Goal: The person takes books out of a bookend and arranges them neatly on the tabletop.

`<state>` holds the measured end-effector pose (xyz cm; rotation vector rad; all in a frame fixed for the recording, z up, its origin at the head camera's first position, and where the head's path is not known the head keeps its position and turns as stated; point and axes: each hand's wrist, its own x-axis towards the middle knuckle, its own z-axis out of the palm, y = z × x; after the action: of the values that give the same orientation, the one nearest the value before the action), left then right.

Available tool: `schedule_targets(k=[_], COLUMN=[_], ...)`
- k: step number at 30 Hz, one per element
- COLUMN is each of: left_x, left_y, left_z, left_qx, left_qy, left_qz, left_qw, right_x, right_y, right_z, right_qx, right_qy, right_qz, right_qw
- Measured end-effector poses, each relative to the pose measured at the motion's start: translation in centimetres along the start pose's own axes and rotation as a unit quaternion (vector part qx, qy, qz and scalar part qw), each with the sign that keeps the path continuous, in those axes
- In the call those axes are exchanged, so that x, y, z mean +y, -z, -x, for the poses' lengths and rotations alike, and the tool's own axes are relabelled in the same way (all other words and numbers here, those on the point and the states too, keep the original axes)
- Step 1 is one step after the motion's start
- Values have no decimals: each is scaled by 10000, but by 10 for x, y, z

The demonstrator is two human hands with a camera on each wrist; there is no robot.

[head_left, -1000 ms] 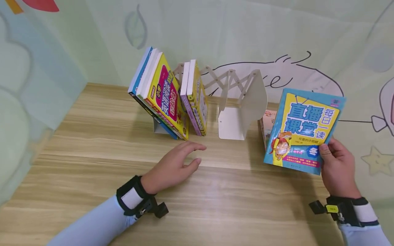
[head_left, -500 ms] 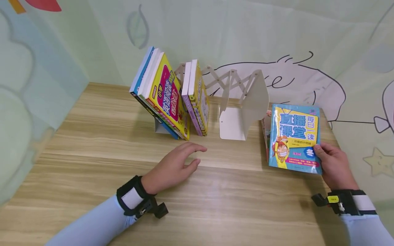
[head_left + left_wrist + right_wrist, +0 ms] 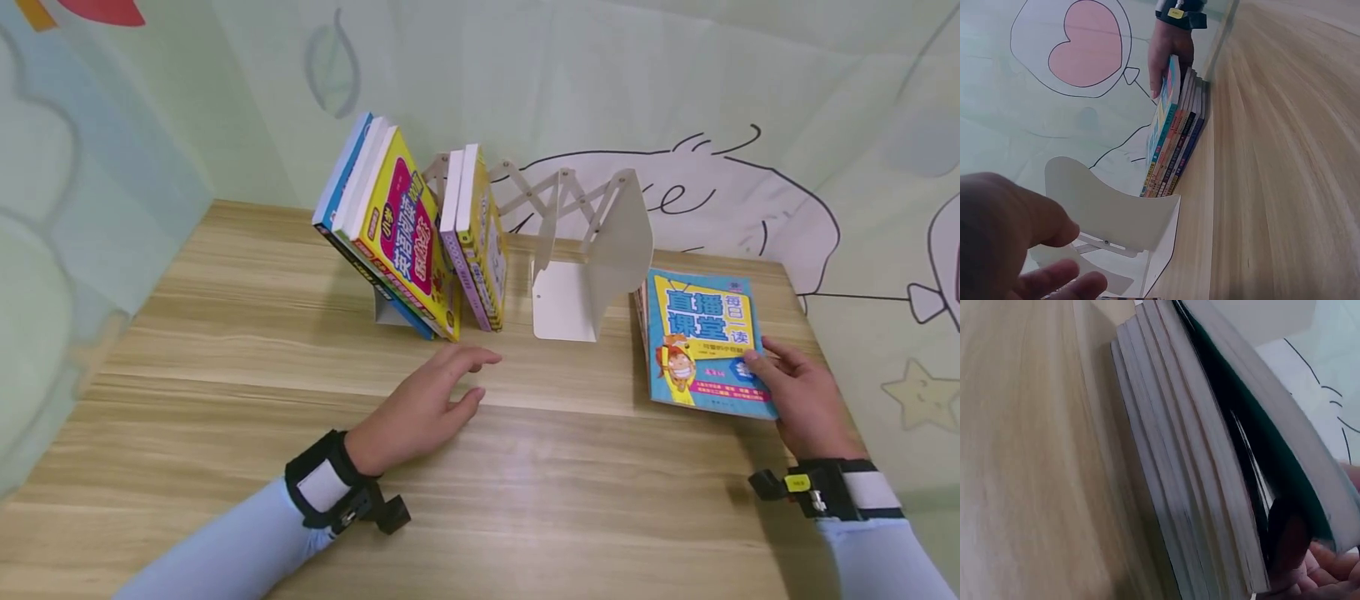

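In the head view, a blue book [image 3: 712,379] with a yellow cover panel lies over a stack of books at the right. My right hand [image 3: 813,404] pinches its lower right edge, thumb on the cover. From the right wrist, the book's near edge is lifted above the stack [image 3: 1179,456], with fingers in the gap. The left wrist view shows the spines of the stack [image 3: 1172,153] under the blue book. My left hand [image 3: 420,408] holds nothing, its fingers relaxed over the wood in front of the upright books.
An expandable white bookend rack [image 3: 622,242] stands at the back. On its left side a yellow book [image 3: 408,242] and others lean to the left, with two thinner books [image 3: 480,250] beside them. A patterned wall covering [image 3: 480,75] rises behind the wooden table [image 3: 525,492].
My right hand has brought the blue book down and to the left onto the stack, turning it into line with the books below. The left hand has stayed in place.
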<state>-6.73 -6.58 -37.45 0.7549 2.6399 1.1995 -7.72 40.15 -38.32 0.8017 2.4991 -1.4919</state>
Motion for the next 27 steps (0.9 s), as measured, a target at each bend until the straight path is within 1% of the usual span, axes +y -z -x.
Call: schedule_targets(k=[2,4,6,10,14,22,25,27], left_x=[0,1,2,5,6,2,2,2], left_y=[-1,-1,0,4,7,7,6,6], left_z=[1,2,2,1,1,1,2,3], left_qx=[105,172,215,242,257,306,283,286], left_qy=[-57,-58,-47,5,20,-141,-160,-169], left_qz=[-41,-113,-174,-260,-248,-113,-76,-53], left_qw=[9999,9998,9996,9994,9994,9994,9994,9994], right_x=[0,1,0,-1,-3,-3,-2,-3], right_y=[-3,-6,-10,-15,-17,-23,-25,-28], right_z=[1,2,3,3,4,4,6,9], right_qx=[152,304,381,463,568,835,957,1124], right_qy=[160,378,570,834,964,1099,1218,1403], right_qz=[426,942,1226,1397,1528,1752,1867,1969], right_qw=[9988,9944,9901,9856,9819,9748,9701,9638])
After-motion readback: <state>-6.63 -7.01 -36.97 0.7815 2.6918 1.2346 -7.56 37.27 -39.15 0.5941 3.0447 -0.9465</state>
